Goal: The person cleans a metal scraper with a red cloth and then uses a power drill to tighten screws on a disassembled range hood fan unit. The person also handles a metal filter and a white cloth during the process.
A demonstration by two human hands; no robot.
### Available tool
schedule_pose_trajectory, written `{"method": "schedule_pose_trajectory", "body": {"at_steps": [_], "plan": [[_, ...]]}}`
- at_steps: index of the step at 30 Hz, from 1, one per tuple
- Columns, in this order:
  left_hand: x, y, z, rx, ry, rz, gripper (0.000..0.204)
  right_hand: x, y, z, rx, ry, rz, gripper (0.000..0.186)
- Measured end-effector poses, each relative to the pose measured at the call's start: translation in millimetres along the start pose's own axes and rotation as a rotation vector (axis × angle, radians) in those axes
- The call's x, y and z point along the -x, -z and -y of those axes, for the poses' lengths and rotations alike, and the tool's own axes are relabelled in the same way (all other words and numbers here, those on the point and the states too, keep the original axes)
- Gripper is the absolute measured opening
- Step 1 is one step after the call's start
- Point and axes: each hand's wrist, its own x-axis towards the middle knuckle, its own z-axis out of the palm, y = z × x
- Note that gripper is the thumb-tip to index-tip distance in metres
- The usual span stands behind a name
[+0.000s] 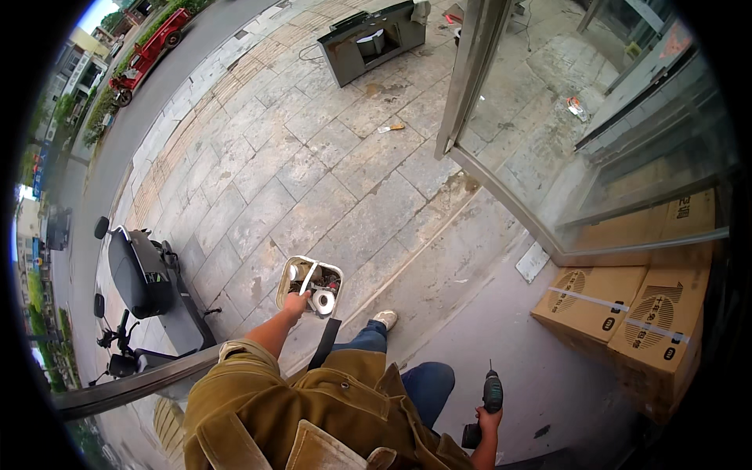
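Note:
My left hand (pixel 295 304) is closed on the white handle of an open, off-white square bucket (pixel 337 279), which holds a roll of white tape (pixel 330 301) and a jumble of small items. Low at the right, my right hand (pixel 489 419) grips a black and teal cordless drill (pixel 493 391) with a bit pointing up. A black strip (pixel 324 341) hangs below the bucket, beside my left forearm. My foot in a light shoe (pixel 385 318) is on the pale paving near the bucket.
A dark scooter (pixel 139 283) stands at left. Glass framed panels (pixel 451 117) and taped cardboard boxes (pixel 587 295) are at right. Ahead on the paving (pixel 309 188) lie a grey boxy appliance (pixel 348 63) and a small yellow-handled object (pixel 392 128). A red vehicle (pixel 149 58) is on the road.

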Motion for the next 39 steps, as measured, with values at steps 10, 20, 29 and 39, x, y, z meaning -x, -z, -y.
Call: {"method": "schedule_pose_trajectory", "body": {"at_steps": [10,20,29,39], "plan": [[1.3,58.9,42.1,0.236,0.365,0.083,0.036,-123.2,-13.7,236.1,0.499,0.128,0.250,0.057],[-29.5,48.5,65.8,0.797,0.473,0.039,0.034,-263.8,-241.5,529.9,1.017,0.459,0.622,0.077],[-224.0,60.0,39.0,0.957,0.450,-0.113,0.033,-322.3,-566.8,693.4,0.867,0.805,0.616,0.069],[-419.5,187.6,-70.9,1.219,0.540,-0.183,0.030,-320.1,-805.0,923.0,0.852,0.541,0.582,0.026]]}}
